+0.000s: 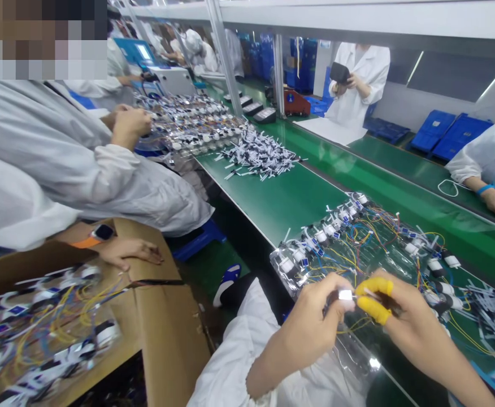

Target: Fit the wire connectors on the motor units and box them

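Note:
My left hand [315, 319] pinches a small white component [346, 295] at the near edge of the green bench. My right hand [395, 314], with yellow finger cots on thumb and forefinger, pinches the same part from the right side. Thin coloured wires trail from it towards a pile of wired white parts [357, 237] lying on clear plastic just beyond my hands.
A cardboard box [163, 316] holding more wired parts sits at my left, a co-worker's hand [131, 251] resting on it. Small white-and-black pieces [260, 152] are heaped farther along the bench [290, 198]. Other white-coated people work on both sides. Blue bins [446, 133] stand at the back right.

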A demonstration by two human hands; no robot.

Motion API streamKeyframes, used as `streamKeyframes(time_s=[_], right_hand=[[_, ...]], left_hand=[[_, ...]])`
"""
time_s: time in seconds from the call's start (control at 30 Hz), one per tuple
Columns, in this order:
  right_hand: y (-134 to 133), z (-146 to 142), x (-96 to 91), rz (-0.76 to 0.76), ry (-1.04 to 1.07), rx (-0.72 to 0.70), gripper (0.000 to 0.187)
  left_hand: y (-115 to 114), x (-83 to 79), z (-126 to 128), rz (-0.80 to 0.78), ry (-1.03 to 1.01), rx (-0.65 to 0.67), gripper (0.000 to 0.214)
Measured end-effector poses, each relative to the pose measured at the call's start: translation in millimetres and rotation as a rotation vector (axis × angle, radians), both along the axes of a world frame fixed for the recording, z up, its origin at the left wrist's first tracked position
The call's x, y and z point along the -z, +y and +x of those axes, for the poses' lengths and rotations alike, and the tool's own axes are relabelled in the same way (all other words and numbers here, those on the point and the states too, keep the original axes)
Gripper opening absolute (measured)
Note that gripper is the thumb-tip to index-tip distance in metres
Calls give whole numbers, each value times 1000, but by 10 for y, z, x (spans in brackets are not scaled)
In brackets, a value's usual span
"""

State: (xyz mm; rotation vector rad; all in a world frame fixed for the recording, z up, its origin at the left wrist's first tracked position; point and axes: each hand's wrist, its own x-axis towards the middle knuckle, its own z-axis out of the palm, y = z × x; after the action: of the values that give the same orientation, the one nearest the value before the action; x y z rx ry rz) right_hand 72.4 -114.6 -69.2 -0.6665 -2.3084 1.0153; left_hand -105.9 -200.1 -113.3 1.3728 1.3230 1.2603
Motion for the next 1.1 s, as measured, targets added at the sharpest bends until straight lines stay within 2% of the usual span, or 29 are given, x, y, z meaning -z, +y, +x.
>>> streamKeyframes(time_s=[0.13,0.23,0.33,0.5,0.63,0.73,0.8,0.83,0.93,1.03,1.1], right_hand=[[-18,6,-18,59,27,55,9],[-28,-14,2,117,38,59,12],[-50,-39,70,261,112,82,19],[-134,-62,178,471,173,202,37],[-186,-72,199,581,191,213,39],[-208,-59,172,598,201,205,36],[-217,-26,128,514,179,176,35],[-219,-5,101,426,147,156,33],[-209,59,29,33,29,133,24],[-164,91,-40,-369,7,137,12],[-114,111,-119,-571,14,57,17]], left_hand=[[25,1,56,-3,-313,-44,9],[47,9,107,9,-396,-97,7],[69,50,153,52,-360,-154,6],[79,158,260,188,-274,-228,5],[66,197,309,331,-147,-262,10],[49,188,309,447,-45,-291,16],[32,178,310,511,6,-281,19],[21,173,313,535,28,-263,21],[-20,151,332,605,85,-221,26],[-75,105,333,665,145,-239,33],[-108,73,309,685,198,-233,32]])
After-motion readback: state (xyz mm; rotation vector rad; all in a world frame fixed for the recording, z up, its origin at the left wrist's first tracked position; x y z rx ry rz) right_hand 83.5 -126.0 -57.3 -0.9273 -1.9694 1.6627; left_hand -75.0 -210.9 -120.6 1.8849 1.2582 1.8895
